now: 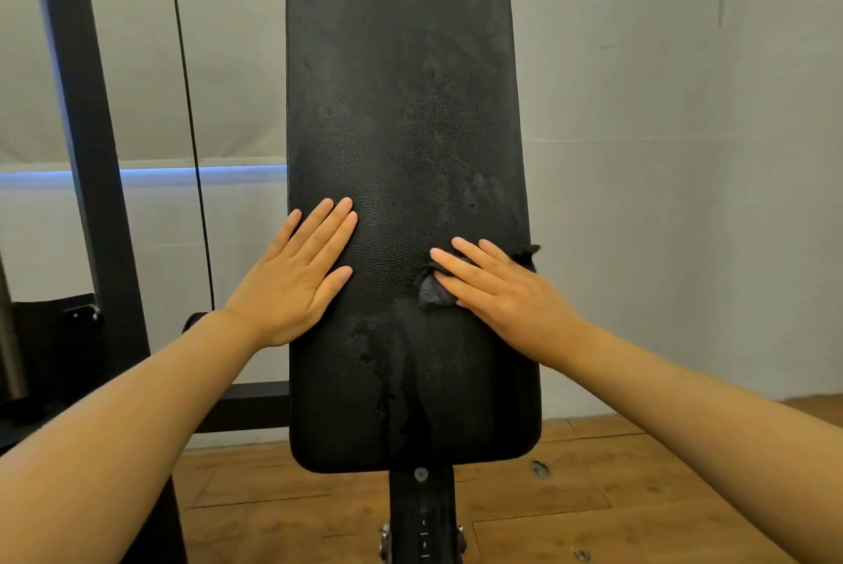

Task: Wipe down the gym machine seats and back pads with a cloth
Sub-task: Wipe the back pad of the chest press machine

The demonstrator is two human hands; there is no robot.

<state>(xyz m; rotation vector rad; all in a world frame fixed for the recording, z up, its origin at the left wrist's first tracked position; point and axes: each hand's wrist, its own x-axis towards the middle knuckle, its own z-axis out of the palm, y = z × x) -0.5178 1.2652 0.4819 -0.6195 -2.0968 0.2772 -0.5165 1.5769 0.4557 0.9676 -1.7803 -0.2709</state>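
A tall black back pad [401,107] stands upright in the middle of the view, its textured cover showing damp streaks in the lower half. My left hand [296,276] lies flat on the pad's left edge with straight fingers. My right hand [497,289] presses a small dark cloth [433,289] flat against the pad's right side. The cloth bunches out under my fingertips, and a corner of it sticks out past the pad's right edge. Most of the cloth is hidden under my palm.
A black machine frame upright [86,152] and a thin black cable [191,130] stand to the left. The pad's support post [422,513] runs down to a wooden floor [593,495]. A grey wall [684,107] fills the background.
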